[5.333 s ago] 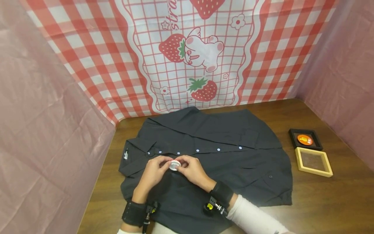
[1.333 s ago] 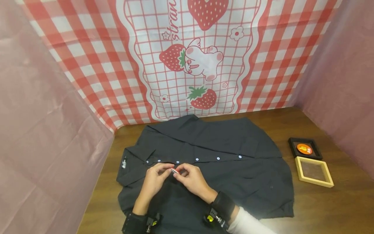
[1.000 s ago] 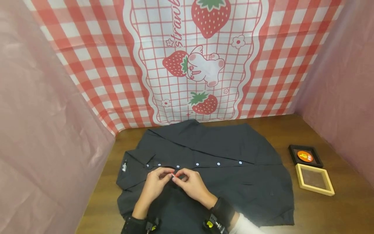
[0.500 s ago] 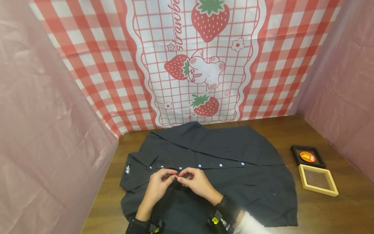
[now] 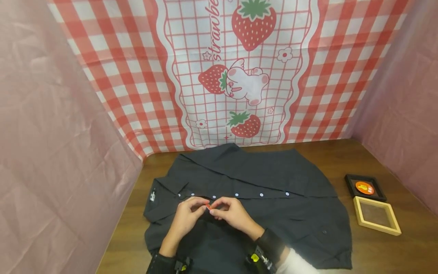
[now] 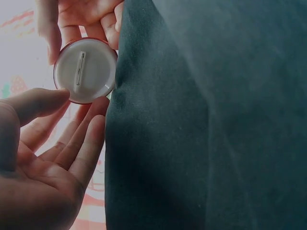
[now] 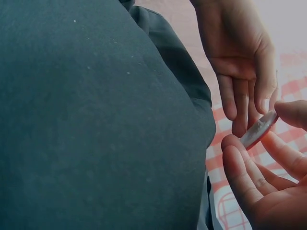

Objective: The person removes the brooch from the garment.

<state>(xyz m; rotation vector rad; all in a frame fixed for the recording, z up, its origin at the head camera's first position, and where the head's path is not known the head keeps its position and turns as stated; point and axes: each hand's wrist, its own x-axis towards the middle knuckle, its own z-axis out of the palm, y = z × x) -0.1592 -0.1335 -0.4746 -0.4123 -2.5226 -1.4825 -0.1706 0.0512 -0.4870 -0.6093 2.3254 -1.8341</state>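
Observation:
A round pin-back badge [image 6: 96, 67] is held up over the dark shirt [image 5: 267, 171] between both hands. Its white back, with a metal pin lying along it, faces the left wrist camera; the head view catches mostly its red edge. My left hand [image 5: 186, 217] pinches one side of the rim between thumb and fingers. On the opposite side my right hand [image 5: 236, 217] grips the rim the same way, and the right wrist view shows the badge [image 7: 259, 130] tilted nearly edge-on. The shirt lies spread out, collar to the left, with a row of pale buttons.
At the right of the wooden table [image 5: 376, 255], a black frame [image 5: 349, 186] holds an orange round badge [image 5: 364, 187]. A pale wooden frame [image 5: 397, 224] lies against its near side. Checked strawberry cloth [image 5: 253, 125] hangs behind, with pink cloth [image 5: 68, 171] on both sides.
The badge has turned from showing its white back to the head camera to nearly edge-on with red showing. Both hands keep hold of it. The head view has tilted upward.

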